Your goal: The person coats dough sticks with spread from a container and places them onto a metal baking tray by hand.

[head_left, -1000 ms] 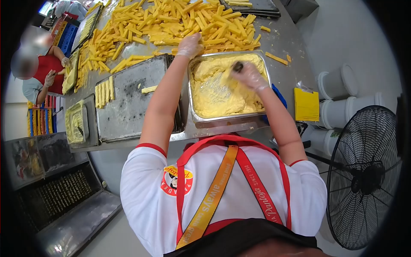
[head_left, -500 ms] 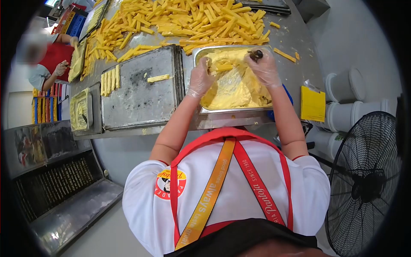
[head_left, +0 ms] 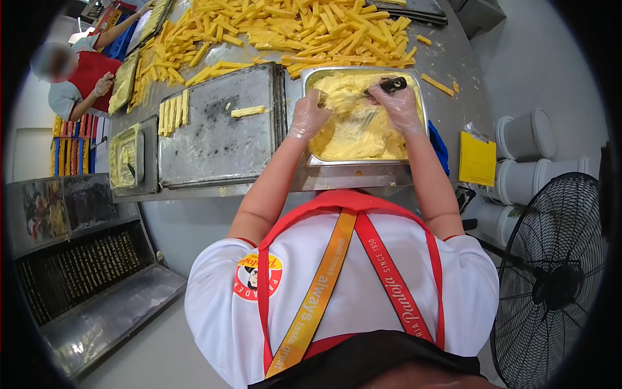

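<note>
A deep metal pan (head_left: 364, 162) of pale yellow cream (head_left: 353, 139) lies in front of me. My right hand (head_left: 399, 109), in a clear glove, is closed round a black-handled spreader (head_left: 392, 85) over the far right of the pan; its blade is hard to make out against the cream. Also gloved, my left hand (head_left: 310, 117) is over the pan's left side, fingers pinched together. What they hold, if anything, blends into the cream. Left of the pan is a stack of dark baking trays (head_left: 214, 146), with several coated sticks (head_left: 173, 113) in a row and one coated stick (head_left: 248, 111) apart.
A large heap of yellow sticks (head_left: 311, 32) covers the table's far side. Far left, a small cream-smeared tray (head_left: 124, 162) holds a utensil. A co-worker in a red apron (head_left: 97, 71) works beyond it. White buckets (head_left: 525, 133) and a black fan (head_left: 551, 279) stand right.
The view has shifted a little. The yellow stick visible between my hands no longer shows distinctly. My right hand has turned, showing more of the spreader's black handle. The co-worker's arm has reached farther away.
</note>
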Motion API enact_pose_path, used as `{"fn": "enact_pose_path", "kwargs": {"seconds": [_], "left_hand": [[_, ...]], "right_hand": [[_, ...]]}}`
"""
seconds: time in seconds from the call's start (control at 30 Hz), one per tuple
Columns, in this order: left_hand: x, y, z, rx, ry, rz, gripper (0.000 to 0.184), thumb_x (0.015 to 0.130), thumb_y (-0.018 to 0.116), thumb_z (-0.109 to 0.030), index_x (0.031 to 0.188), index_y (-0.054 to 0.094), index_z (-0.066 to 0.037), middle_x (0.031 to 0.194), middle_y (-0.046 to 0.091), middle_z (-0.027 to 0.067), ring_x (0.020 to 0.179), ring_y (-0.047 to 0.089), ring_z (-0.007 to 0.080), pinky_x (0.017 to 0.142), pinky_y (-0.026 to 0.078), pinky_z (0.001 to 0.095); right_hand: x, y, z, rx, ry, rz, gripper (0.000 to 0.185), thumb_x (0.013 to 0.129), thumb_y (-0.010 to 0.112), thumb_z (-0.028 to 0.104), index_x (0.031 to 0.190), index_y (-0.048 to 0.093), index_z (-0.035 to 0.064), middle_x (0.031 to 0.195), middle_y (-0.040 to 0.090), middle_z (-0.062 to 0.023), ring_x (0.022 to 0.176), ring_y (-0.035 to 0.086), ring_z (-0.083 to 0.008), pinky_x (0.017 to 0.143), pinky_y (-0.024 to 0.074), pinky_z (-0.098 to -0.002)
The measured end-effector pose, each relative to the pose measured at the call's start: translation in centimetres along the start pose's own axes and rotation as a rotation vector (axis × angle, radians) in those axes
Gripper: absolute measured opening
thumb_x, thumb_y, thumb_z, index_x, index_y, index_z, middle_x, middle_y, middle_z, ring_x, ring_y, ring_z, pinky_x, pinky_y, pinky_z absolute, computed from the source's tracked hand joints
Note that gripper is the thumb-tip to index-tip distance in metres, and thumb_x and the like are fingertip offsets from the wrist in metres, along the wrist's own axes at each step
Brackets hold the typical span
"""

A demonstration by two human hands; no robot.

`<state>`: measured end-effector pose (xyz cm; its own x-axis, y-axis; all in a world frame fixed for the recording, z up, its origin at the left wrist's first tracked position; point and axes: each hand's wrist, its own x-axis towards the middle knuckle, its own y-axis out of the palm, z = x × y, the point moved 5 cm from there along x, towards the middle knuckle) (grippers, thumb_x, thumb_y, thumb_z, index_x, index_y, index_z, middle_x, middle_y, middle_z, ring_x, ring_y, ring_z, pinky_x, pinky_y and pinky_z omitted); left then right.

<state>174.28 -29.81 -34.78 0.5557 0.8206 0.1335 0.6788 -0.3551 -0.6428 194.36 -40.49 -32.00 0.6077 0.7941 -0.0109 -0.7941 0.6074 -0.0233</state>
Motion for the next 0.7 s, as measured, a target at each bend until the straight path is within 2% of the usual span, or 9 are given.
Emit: {"fn": "enact_pose_path", "kwargs": {"seconds": [0.13, 0.23, 0.27, 0.37, 0.4, 0.43, 0.57, 0.6, 0.7], "left_hand": [[0.1, -0.2, 0.4, -0.063, -0.097, 0.069, 0.026, 0.068, 0.070, -0.015, 0.087, 0.063, 0.002, 0.082, 0.066, 0.0242, 0.079, 0.066, 0.0369, 0.070, 0.051, 0.0409], [0.2, 0.1, 1.2, -0.086, -0.156, 0.095, 0.028, 0.067, 0.070, -0.018, 0.085, 0.064, 0.002, 0.084, 0.066, 0.0234, 0.079, 0.065, 0.0372, 0.071, 0.051, 0.0403], [0.1, 0.2, 1.6, -0.090, -0.173, 0.101, 0.028, 0.067, 0.071, -0.018, 0.086, 0.064, 0.002, 0.084, 0.066, 0.0230, 0.078, 0.065, 0.0373, 0.071, 0.051, 0.0401], [-0.8, -0.4, 1.7, -0.091, -0.150, 0.076, 0.028, 0.067, 0.072, -0.019, 0.087, 0.065, 0.000, 0.084, 0.067, 0.0210, 0.077, 0.065, 0.0351, 0.069, 0.051, 0.0387], [-1.3, -1.7, 1.3, -0.084, -0.134, 0.055, 0.028, 0.068, 0.072, -0.018, 0.088, 0.065, 0.000, 0.084, 0.067, 0.0202, 0.076, 0.066, 0.0340, 0.068, 0.051, 0.0381], [-1.9, -3.6, 1.0, -0.100, -0.113, -0.016, 0.027, 0.069, 0.072, -0.018, 0.089, 0.066, -0.001, 0.083, 0.067, 0.0190, 0.075, 0.066, 0.0314, 0.068, 0.051, 0.0373], [-3.0, -13.2, 3.0, -0.074, -0.104, -0.418, 0.022, 0.071, 0.074, -0.016, 0.090, 0.069, -0.005, 0.078, 0.069, 0.0123, 0.068, 0.066, 0.0176, 0.064, 0.052, 0.0332], [-3.2, -16.1, 5.3, 0.006, -0.224, -0.492, 0.024, 0.070, 0.075, -0.016, 0.091, 0.070, -0.005, 0.079, 0.069, 0.0131, 0.069, 0.067, 0.0202, 0.063, 0.052, 0.0342], [-4.3, -22.8, 15.3, 0.374, -0.278, -0.756, 0.023, 0.070, 0.072, -0.018, 0.088, 0.069, -0.005, 0.077, 0.067, 0.0163, 0.068, 0.065, 0.0304, 0.063, 0.051, 0.0404]], "right_hand": [[0.4, -0.6, 1.8, -0.714, -0.114, -0.014, 0.017, 0.079, 0.073, 0.012, 0.085, 0.062, -0.0009, 0.076, 0.064, -0.0036, 0.067, 0.061, -0.0120, 0.059, 0.0495, -0.0278], [-1.6, 1.4, 2.3, 0.149, -0.026, 0.060, 0.020, 0.079, 0.072, 0.013, 0.086, 0.063, -0.0021, 0.077, 0.064, -0.0044, 0.067, 0.061, -0.0126, 0.061, 0.0503, -0.0278], [-2.5, 2.2, 3.6, 0.267, 0.026, 0.072, 0.025, 0.078, 0.072, 0.019, 0.085, 0.063, -0.0025, 0.075, 0.064, -0.0036, 0.067, 0.061, -0.0124, 0.061, 0.0496, -0.0291], [0.2, 0.3, -0.4, -0.200, 0.035, 0.043, 0.022, 0.078, 0.072, 0.018, 0.084, 0.064, -0.0019, 0.074, 0.064, -0.0035, 0.068, 0.062, -0.0131, 0.060, 0.0497, -0.0303], [0.4, -0.3, 0.1, -0.495, 0.044, -0.001, 0.022, 0.079, 0.070, 0.021, 0.080, 0.065, -0.0007, 0.071, 0.065, -0.0054, 0.065, 0.063, -0.0158, 0.059, 0.0494, -0.0328], [0.9, -1.0, -0.4, -0.700, 0.078, -0.064, 0.025, 0.079, 0.069, 0.025, 0.078, 0.066, -0.0006, 0.068, 0.066, -0.0088, 0.063, 0.063, -0.0192, 0.060, 0.0490, -0.0354], [-0.1, -0.7, 0.3, -0.705, -0.050, -0.078, 0.027, 0.078, 0.070, 0.027, 0.082, 0.066, 0.0006, 0.073, 0.067, -0.0147, 0.069, 0.065, -0.0287, 0.066, 0.0488, -0.0391], [-0.6, -0.3, 0.7, -0.699, -0.064, -0.084, 0.026, 0.078, 0.069, 0.026, 0.082, 0.065, 0.0006, 0.073, 0.067, -0.0149, 0.069, 0.065, -0.0287, 0.066, 0.0486, -0.0389], [-1.3, 0.6, 0.9, -0.692, -0.115, -0.079, 0.022, 0.079, 0.068, 0.022, 0.082, 0.064, 0.0006, 0.072, 0.065, -0.0148, 0.068, 0.063, -0.0283, 0.065, 0.0480, -0.0380]]}}
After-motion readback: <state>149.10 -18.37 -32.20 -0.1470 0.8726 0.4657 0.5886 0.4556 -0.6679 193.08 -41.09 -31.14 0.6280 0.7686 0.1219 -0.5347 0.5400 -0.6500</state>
